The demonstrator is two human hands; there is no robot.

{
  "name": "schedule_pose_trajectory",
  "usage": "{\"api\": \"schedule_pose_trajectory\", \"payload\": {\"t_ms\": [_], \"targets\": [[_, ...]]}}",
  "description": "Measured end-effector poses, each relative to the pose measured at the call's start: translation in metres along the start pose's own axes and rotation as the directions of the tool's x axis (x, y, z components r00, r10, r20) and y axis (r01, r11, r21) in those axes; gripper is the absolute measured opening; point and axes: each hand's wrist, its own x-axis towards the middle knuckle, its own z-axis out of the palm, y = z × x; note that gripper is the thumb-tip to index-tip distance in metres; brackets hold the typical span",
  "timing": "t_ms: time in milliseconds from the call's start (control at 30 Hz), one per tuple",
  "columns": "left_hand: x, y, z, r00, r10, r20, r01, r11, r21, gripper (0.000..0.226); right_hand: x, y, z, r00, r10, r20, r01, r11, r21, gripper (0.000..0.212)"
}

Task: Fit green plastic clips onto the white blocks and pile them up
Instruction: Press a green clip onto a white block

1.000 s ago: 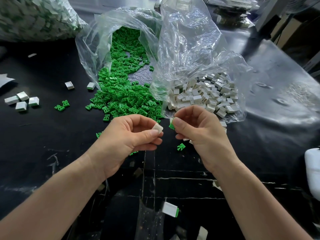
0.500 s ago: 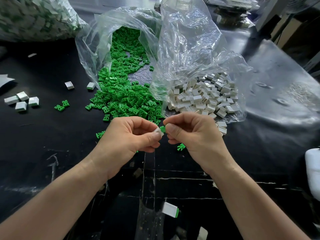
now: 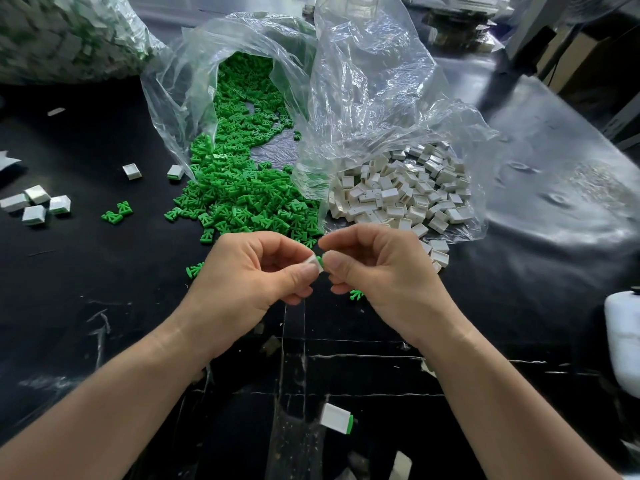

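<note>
Mid-fitting, at centre frame: pinching a white block (image 3: 312,264) between thumb and forefinger of the left hand (image 3: 249,282), other fingers curled under; pinching a green clip (image 3: 320,260) in the curled fingertips of the right hand (image 3: 384,282), only a sliver of green showing, touching the block's end. Cannot tell how far seated. Next, probably: keep the clip square to the block's end, press it home, then lay the piece with the small group of blocks (image 3: 34,206) at middle left, seemingly finished ones. Nothing between the hands to hinder; tiny parts under covering fingers, though, so easy to cock the clip or drop it. Around: heap of loose green clips (image 3: 242,199) spilling from a clear bag (image 3: 166,98) at upper centre; heap of white blocks (image 3: 398,195) inside a second clear bag (image 3: 374,81) just right of it; stray clips (image 3: 117,212) on the black table (image 3: 86,289) at left, another stray clip (image 3: 356,295) peeking out below the right hand; one finished block (image 3: 337,418) at lower centre; a white container (image 3: 623,348) at the right edge.
</note>
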Motion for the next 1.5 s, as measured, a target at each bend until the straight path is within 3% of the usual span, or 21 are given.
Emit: {"api": "schedule_pose_trajectory", "payload": {"t_ms": [100, 233, 467, 733, 967, 1100, 1233, 1333, 1500], "targets": [[0.001, -0.002, -0.001, 1.0, 0.008, 0.004, -0.008, 1.0, 0.027, 0.006, 0.0, 0.0, 0.0, 1.0, 0.01, 0.019, -0.007, 0.989, -0.148, 0.016], [0.001, -0.005, 0.001, 1.0, -0.009, 0.025, 0.008, 1.0, 0.022, 0.009, 0.0, -0.001, -0.003, 0.999, 0.001, 0.043, 0.015, 0.934, -0.356, 0.021], [0.003, -0.005, 0.0, 0.981, -0.151, 0.12, 0.161, 0.984, -0.081, 0.02, -0.002, -0.003, 0.001, 1.0, -0.008, 0.03, 0.018, 0.941, -0.338, 0.021], [-0.001, -0.001, -0.003, 0.985, -0.042, 0.165, 0.037, 0.999, 0.036, 0.014, -0.004, -0.007, -0.001, 0.994, -0.01, 0.108, 0.047, 0.937, -0.345, 0.027], [-0.005, 0.003, -0.005, 0.976, 0.024, 0.216, -0.058, 0.987, 0.15, 0.033, -0.005, -0.008, -0.002, 0.978, -0.052, 0.203, 0.14, 0.884, -0.446, 0.023], [-0.002, 0.005, -0.008, 0.977, 0.005, 0.211, -0.015, 0.999, 0.047, 0.027, -0.005, -0.009, -0.003, 0.984, -0.02, 0.174, 0.079, 0.937, -0.339, 0.024], [0.001, 0.001, -0.005, 0.989, -0.007, 0.148, 0.022, 0.995, -0.1, 0.021, -0.003, -0.008, -0.007, 0.977, 0.123, 0.177, -0.118, 0.992, -0.041, 0.044], [0.0, -0.002, -0.001, 0.994, 0.054, 0.092, -0.041, 0.99, -0.138, 0.02, -0.001, -0.006, -0.007, 0.93, 0.263, 0.257, -0.312, 0.934, 0.172, 0.059], [0.0, -0.001, 0.001, 0.996, 0.047, 0.078, -0.032, 0.981, -0.19, 0.023, -0.001, -0.006, 0.011, 0.813, 0.23, 0.534, -0.493, 0.759, 0.424, 0.063]]}}
